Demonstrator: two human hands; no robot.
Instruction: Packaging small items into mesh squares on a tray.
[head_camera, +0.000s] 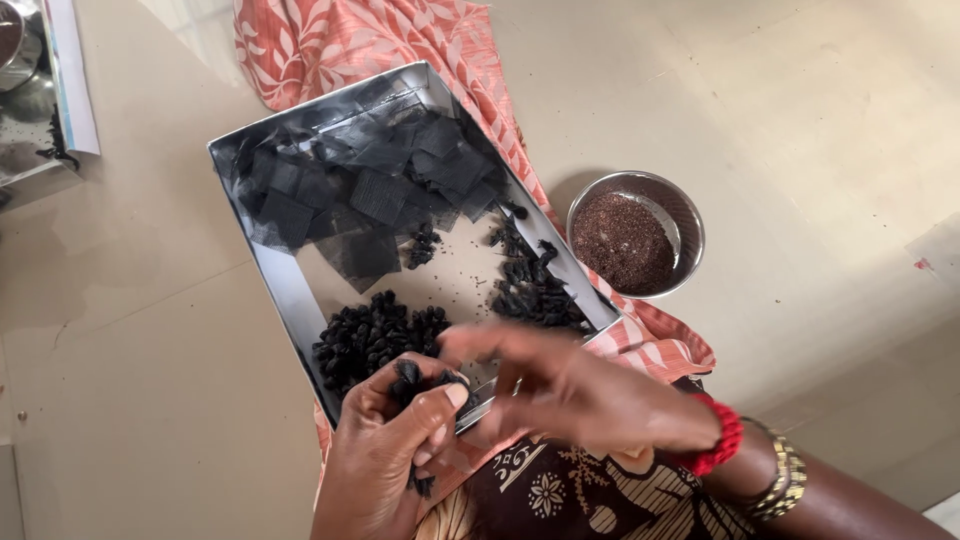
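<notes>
Two hands worked over a metal tray of black net pieces.

The left hand (385, 450) was closed around a small black net bundle (410, 378), pinching it between thumb and fingers just at the near edge of the steel tray (262, 262). The right hand (570, 385) was blurred, fingers spread and holding nothing, just beside the bundle. In the tray lay square net pieces (370, 180) and heaps of finished bundles (370, 335). A steel bowl (690, 225) of dark grains stood near the tray.
</notes>
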